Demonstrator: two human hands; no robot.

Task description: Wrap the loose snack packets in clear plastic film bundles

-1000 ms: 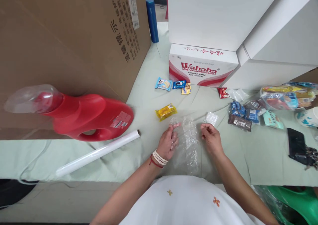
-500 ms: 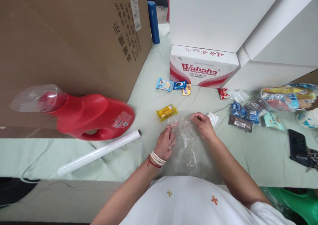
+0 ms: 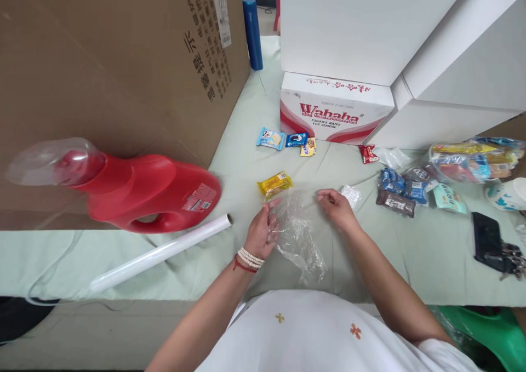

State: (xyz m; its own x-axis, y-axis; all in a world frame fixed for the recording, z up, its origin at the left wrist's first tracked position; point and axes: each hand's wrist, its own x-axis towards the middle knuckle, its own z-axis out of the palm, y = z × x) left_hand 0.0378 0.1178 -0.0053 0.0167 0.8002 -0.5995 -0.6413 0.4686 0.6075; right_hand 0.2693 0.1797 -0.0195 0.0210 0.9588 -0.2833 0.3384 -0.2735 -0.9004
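Observation:
My left hand, with beads and a red cord at the wrist, grips a clear plastic bag that hangs crumpled to its right. My right hand is just right of the bag, apart from it, its fingers curled together with nothing visible in them. Beyond my left hand lies a yellow-wrapped snack. A crumpled piece of clear plastic rests beside my right hand. Farther back are a light blue snack packet, a dark blue packet and a small yellow packet.
At left are a red jug, a white roll and a large brown carton. A Wahaha box stands behind. To the right lie wrapped snacks, a bag of snacks, a paper cup and a phone with keys.
My left hand has moved slightly left and pulled the bag with it. My right hand has come away from the bag's edge, and a gap now shows between them.

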